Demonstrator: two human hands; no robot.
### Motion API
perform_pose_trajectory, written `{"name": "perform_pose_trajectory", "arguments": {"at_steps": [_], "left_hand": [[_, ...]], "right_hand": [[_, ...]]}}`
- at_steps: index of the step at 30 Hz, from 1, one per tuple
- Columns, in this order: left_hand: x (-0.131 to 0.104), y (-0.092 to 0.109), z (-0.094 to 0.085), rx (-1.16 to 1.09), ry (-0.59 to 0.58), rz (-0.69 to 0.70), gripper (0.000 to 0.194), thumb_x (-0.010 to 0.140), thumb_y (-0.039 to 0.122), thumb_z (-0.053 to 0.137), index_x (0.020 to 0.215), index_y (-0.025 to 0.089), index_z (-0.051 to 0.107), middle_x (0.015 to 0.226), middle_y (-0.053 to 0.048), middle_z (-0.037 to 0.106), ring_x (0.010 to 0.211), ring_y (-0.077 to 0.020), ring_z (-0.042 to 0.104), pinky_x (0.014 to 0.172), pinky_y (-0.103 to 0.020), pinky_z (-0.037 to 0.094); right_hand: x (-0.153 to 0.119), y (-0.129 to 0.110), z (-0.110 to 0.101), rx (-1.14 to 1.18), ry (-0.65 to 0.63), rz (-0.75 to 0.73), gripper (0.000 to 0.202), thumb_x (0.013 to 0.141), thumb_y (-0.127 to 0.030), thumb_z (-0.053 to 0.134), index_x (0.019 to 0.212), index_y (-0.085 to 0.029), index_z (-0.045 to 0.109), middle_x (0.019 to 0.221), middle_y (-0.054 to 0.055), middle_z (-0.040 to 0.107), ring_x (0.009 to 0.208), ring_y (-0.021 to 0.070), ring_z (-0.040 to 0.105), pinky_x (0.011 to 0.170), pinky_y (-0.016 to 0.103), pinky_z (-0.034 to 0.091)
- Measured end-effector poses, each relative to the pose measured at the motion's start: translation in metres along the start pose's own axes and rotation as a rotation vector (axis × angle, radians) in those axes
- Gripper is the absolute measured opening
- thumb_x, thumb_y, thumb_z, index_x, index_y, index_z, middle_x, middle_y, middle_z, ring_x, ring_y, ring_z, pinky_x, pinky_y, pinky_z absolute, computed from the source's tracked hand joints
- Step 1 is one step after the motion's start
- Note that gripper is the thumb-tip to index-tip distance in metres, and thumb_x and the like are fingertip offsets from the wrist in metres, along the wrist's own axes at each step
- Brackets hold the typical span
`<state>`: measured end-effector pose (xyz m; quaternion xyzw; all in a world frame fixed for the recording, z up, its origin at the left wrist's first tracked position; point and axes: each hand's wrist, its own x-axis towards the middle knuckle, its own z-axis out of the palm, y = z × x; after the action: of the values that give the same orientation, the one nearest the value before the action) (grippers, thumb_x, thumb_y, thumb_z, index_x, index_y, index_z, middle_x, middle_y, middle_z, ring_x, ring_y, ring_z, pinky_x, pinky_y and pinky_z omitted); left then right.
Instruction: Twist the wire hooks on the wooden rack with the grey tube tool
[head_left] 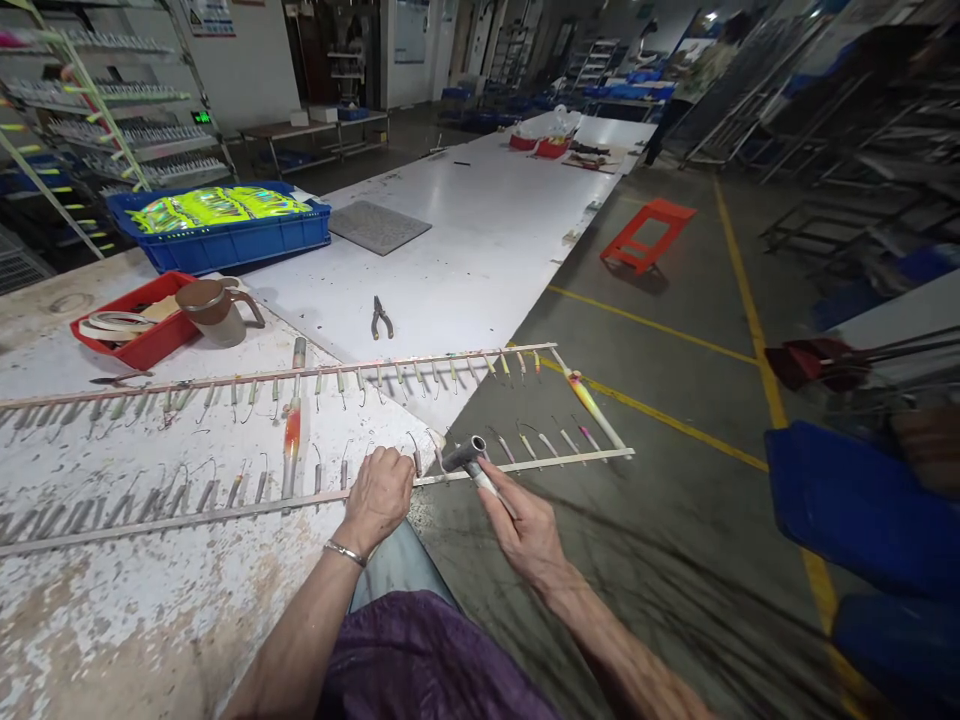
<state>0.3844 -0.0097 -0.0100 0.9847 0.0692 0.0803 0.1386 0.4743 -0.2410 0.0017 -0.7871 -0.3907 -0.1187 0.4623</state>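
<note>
A long wooden ladder-like rack point(187, 512) carries rows of small hooked pieces, pale or colored, along both rails. Its right end juts past the table edge. My left hand point(381, 495), with a bracelet at the wrist, is closed over the near rail, fingers curled down; exactly what lies under them is hidden. In my right hand point(529, 525) is a hammer point(463, 455) with a dark, pipe-like metal head and a pale handle. The head sits just above the near rail, right of my left hand; I cannot tell whether it touches. Painted crossbars point(292, 430) join the rails.
Pliers point(382, 318) lie beyond the rack. Left of them are a mug point(217, 312), a red tray point(142, 350), a blue crate point(247, 245) of bright yellow packets and a grey mat point(381, 227). An orange stool point(649, 235) stands on the floor at right.
</note>
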Motion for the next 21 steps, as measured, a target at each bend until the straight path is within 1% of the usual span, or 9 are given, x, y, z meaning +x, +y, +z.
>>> {"name": "perform_pose_trajectory", "arguments": {"at_steps": [4,8,12,17,19,21], "left_hand": [[-0.001,-0.001,-0.001,0.021,-0.023,0.037,0.023,0.111,0.02,0.046,0.099,0.021,0.065,0.1,-0.009,0.062,0.099,-0.0277,0.054,0.087,-0.041,0.047],[-0.003,-0.005,-0.003,-0.009,-0.026,0.067,0.022,0.111,0.017,0.046,0.098,0.02,0.064,0.101,-0.008,0.06,0.099,-0.0267,0.052,0.085,-0.039,0.047],[-0.004,-0.007,-0.004,-0.014,-0.016,0.098,0.019,0.108,0.012,0.05,0.099,0.02,0.064,0.103,-0.008,0.059,0.1,-0.0259,0.051,0.084,-0.037,0.047],[-0.004,-0.009,-0.003,-0.041,0.001,0.112,0.019,0.104,0.007,0.054,0.098,0.021,0.065,0.102,-0.007,0.057,0.101,-0.0253,0.05,0.084,-0.036,0.047],[-0.005,-0.009,-0.002,-0.052,0.0,0.115,0.019,0.103,0.007,0.055,0.098,0.021,0.065,0.102,-0.007,0.057,0.101,-0.0251,0.05,0.084,-0.036,0.047],[-0.005,-0.01,-0.001,-0.054,-0.002,0.118,0.018,0.103,0.007,0.055,0.098,0.021,0.065,0.102,-0.006,0.057,0.1,-0.025,0.05,0.085,-0.037,0.047]], "right_hand": [[0.001,0.002,-0.003,-0.018,-0.018,-0.051,0.04,0.106,-0.02,0.059,0.143,-0.019,0.072,0.127,0.013,0.083,0.113,0.0271,0.082,0.096,0.032,0.069],[0.007,-0.001,-0.007,-0.025,-0.049,-0.116,0.045,0.106,-0.018,0.058,0.149,-0.022,0.068,0.126,0.012,0.083,0.109,0.0258,0.083,0.093,0.031,0.07],[0.011,-0.003,-0.008,-0.034,-0.089,-0.138,0.045,0.107,-0.017,0.056,0.151,-0.02,0.065,0.124,0.013,0.084,0.104,0.0246,0.084,0.09,0.03,0.07],[0.006,0.0,-0.01,-0.07,-0.216,-0.131,0.04,0.109,-0.024,0.055,0.147,-0.02,0.07,0.111,0.01,0.087,0.091,0.0223,0.085,0.082,0.028,0.071],[0.005,-0.001,-0.013,-0.059,-0.194,-0.128,0.04,0.11,-0.025,0.054,0.147,-0.02,0.069,0.113,0.01,0.086,0.092,0.0225,0.085,0.081,0.03,0.071],[0.003,-0.002,-0.015,-0.037,-0.104,-0.111,0.043,0.109,-0.023,0.054,0.151,-0.02,0.066,0.118,0.013,0.085,0.095,0.0237,0.084,0.082,0.032,0.071]]}}
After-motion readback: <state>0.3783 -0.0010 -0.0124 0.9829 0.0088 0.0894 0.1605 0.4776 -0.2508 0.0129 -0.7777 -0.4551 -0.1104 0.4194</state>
